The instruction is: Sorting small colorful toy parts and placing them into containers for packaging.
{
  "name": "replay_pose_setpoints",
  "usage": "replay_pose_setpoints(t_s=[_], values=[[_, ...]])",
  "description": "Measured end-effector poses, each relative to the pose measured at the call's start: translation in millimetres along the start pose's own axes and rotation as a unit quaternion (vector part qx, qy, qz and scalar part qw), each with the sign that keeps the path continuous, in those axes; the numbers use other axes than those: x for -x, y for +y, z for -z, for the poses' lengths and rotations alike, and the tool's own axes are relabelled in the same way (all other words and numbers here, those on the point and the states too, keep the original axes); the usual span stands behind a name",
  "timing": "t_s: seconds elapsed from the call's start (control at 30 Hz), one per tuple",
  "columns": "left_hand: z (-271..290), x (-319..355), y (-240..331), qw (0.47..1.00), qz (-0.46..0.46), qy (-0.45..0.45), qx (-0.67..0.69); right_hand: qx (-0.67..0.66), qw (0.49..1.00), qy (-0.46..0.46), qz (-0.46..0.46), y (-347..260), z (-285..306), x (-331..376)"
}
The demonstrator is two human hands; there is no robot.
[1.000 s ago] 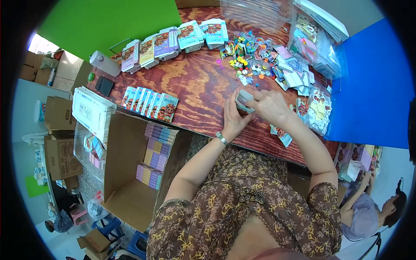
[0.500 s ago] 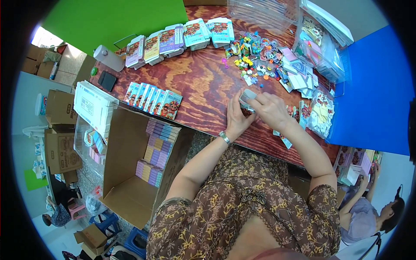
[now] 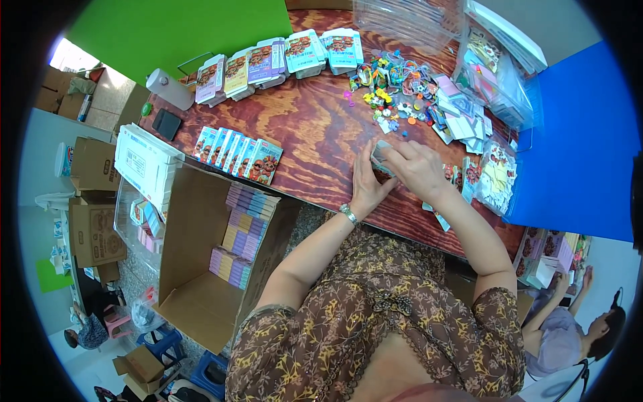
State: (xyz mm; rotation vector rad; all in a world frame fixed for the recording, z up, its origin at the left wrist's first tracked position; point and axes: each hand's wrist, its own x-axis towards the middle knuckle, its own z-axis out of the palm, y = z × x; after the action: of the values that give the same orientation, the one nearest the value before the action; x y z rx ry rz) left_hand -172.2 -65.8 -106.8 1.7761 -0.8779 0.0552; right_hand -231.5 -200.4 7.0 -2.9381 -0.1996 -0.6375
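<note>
My left hand (image 3: pixel 366 179) is wrapped round a small printed carton (image 3: pixel 379 153) near the table's front edge, holding it upright with its top end facing me. The fingers of my right hand (image 3: pixel 416 167) press down at the carton's top, closed over it. Whether anything else is pinched in those fingers is hidden. Just right of my right hand lie several printed cartons (image 3: pixel 471 175) and white cards. Beyond my hands is a heap of small colourful toys (image 3: pixel 402 77), with a pile of cards (image 3: pixel 462 120) beside it.
A row of filled light-blue cartons (image 3: pixel 238 155) stands at left; stacks of flat cartons (image 3: pixel 268 60) line the back. A bottle (image 3: pixel 167 89) and phone (image 3: pixel 166 124) are at far left. Below sits an open cardboard box (image 3: pixel 194 288) with packed cartons. Another person (image 3: pixel 562 335) works at right.
My right fingers have pushed down slightly further over the carton's top, and the carton is tilted a little differently. The person at right has raised a hand.
</note>
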Motion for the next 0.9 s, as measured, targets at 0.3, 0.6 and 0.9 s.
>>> replay_pose_setpoints(t_s=[0.3,0.6,0.9], values=[[-2.6,3.8,-3.4,0.999,0.032,0.004,0.035,-0.113,0.991,0.066,-0.036,8.7,0.8,12.5],[0.1,0.8,-3.0,0.999,0.027,0.021,0.019,-0.129,0.981,0.147,-0.004,9.7,-3.9,38.7],[-3.8,5.5,-4.9,1.000,0.005,0.006,-0.006,-0.131,0.980,0.134,-0.071,-6.6,-5.4,17.2]])
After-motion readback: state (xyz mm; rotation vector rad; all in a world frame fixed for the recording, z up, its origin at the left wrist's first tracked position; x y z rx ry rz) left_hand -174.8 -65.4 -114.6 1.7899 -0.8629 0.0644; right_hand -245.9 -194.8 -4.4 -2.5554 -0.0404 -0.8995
